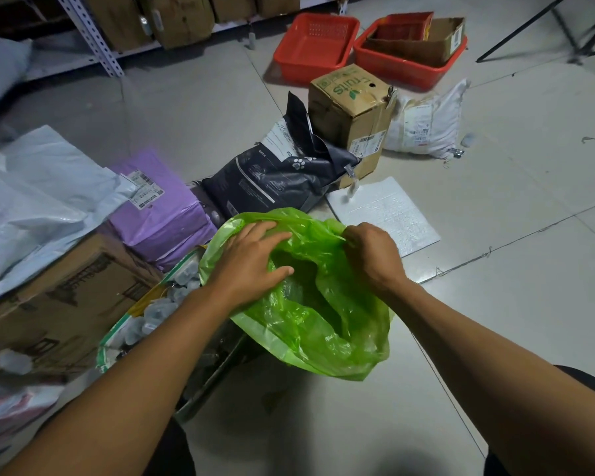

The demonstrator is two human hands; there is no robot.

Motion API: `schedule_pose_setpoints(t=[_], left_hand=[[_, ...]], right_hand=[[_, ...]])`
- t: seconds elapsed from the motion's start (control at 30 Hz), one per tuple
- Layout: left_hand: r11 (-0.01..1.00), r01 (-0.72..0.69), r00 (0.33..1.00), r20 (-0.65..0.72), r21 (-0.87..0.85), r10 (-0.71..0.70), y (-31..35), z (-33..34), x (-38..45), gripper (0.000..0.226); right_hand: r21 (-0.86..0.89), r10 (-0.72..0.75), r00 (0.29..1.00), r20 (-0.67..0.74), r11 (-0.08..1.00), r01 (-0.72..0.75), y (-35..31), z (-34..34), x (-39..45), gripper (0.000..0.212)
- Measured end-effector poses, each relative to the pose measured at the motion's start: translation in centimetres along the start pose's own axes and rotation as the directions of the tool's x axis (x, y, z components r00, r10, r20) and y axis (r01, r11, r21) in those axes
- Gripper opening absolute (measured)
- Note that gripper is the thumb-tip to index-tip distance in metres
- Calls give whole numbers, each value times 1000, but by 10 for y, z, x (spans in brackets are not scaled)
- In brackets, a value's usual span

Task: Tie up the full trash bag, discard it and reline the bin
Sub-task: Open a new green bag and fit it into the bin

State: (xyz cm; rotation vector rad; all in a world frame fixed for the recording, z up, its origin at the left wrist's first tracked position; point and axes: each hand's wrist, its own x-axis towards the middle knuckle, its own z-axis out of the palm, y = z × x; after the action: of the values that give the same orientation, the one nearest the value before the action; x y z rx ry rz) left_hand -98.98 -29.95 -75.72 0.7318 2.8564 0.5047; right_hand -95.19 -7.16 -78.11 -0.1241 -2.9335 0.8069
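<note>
Green trash bag (pixel 310 324) sits open on the tiled floor (pixel 495 304) close below the person; left hand (pixel 255 259) lies spread, fingers fairly straight, on its near-left rim; right hand (pixel 371 252) pinches a bunched fold at its far-right rim; purple parcel (pixel 158 214) and dark pet-food bag (pixel 279 176) lie just beyond.

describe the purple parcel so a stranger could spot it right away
Start at the green trash bag in the middle of the floor. The purple parcel lies just left of it, beside a black pet-food bag; it is the only purple package, with a white label.
</note>
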Motion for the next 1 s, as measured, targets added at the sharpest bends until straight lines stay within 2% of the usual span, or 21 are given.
schedule_pose_setpoints(t=[0.1,0.17,0.23,0.3,0.4,0.5,0.6,0.67,0.8,0.87,0.93,1.0], left_hand=[[1000,3,1000,-2,21,-3,2,-2,2,69],[999,16,1000,11,29,-17,3,-3,2,71],[999,30,999,21,35,-31,2,-3,2,73],[999,34,999,18,24,-34,1,-2,1,73],[999,41,999,13,-3,-41,0,1,2,70],[999,36,999,18,3,-36,1,5,5,69],[998,45,997,62,37,-47,4,9,8,69],[997,56,994,92,54,-60,5,13,8,69],[996,74,991,106,44,-79,5,14,9,72],[997,72,991,114,24,-74,4,15,11,76],[997,73,990,124,-12,-71,3,15,12,79],[997,70,990,125,-32,-65,2,17,11,81]], right_hand=[[212,-32,994,102,977,9,-10,0,0,11],[373,-22,977,210,926,-59,-20,2,1,12],[449,9,962,274,883,-136,-26,6,3,12],[379,59,958,279,911,-166,-25,10,4,9],[116,100,954,281,984,-137,-15,17,3,4],[-32,97,933,346,995,-92,-7,24,5,11],[-107,61,906,419,994,-18,-7,27,9,20],[-93,45,918,394,996,-9,-6,25,11,17],[-44,48,983,175,998,-41,1,10,10,20],[60,66,995,80,996,-71,5,-2,10,18],[192,201,979,33,960,-204,10,-11,12,15],[358,386,921,48,854,-377,22,-12,16,10]])
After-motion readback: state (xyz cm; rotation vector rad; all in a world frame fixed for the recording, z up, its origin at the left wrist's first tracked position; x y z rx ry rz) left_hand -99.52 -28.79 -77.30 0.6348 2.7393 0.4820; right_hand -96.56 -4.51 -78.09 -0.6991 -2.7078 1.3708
